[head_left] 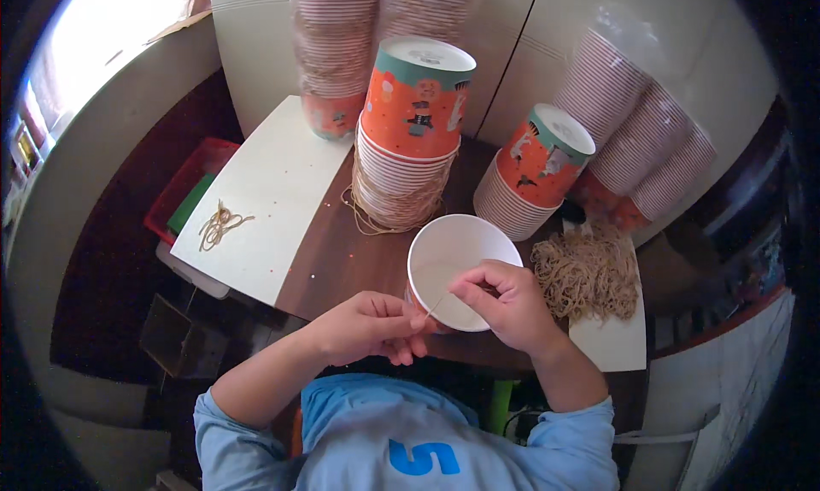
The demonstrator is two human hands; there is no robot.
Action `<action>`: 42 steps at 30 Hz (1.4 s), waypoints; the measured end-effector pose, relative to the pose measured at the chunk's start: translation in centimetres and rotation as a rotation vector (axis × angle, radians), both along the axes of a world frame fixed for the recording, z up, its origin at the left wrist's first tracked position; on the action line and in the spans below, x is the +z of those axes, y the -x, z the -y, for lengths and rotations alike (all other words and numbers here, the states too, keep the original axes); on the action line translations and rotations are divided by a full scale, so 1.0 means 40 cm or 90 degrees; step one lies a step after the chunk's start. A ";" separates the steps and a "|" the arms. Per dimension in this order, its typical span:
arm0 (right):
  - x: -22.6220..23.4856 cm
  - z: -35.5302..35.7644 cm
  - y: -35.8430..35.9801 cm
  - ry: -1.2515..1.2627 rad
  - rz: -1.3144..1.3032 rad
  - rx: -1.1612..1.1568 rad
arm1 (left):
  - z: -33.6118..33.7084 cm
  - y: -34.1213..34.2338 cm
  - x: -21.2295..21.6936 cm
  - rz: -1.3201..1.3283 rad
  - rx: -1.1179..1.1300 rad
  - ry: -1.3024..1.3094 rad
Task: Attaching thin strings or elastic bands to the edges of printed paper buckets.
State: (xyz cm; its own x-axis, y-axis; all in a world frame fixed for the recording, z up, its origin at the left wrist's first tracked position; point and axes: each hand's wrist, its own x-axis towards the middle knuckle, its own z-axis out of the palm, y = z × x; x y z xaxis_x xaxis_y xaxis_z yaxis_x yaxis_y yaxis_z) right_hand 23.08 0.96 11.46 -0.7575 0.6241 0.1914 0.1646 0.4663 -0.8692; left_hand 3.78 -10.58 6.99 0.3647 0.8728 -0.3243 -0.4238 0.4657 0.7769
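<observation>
An orange paper bucket with a white inside (pixel 444 250) stands upright on the table's near edge, its mouth facing up. A thin tan cord (pixel 438 304) runs short and taut over its rim between my two hands. My left hand (pixel 373 324) pinches one end with thumb and finger, at the bucket's near left side. Over the bucket's mouth, my right hand (pixel 506 299) is closed on the other end. Whether the cord is tied or looped cannot be made out. Right of the bucket lies a tangled heap of the same tan cord (pixel 589 273).
Behind the bucket stands an upside-down bucket stack (pixel 410 141) with cord loops around its lower part. A shorter stack (pixel 534 170) is to its right. Plastic-wrapped stacks (pixel 335 42) line the back. Loose cord (pixel 224 226) lies on the white left tabletop (pixel 265 166); a red bin (pixel 184 183) sits beyond it.
</observation>
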 end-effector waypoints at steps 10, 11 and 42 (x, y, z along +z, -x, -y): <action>0.022 0.021 -0.012 -0.218 -0.037 0.141 | 0.024 -0.009 0.068 -0.208 0.004 -0.114; 0.035 0.027 -0.013 -0.171 -0.016 0.231 | 0.022 -0.012 0.076 -0.225 -0.025 -0.127; 0.008 -0.129 -0.017 -0.274 0.052 0.004 | -0.078 -0.025 0.043 -0.999 0.330 -0.732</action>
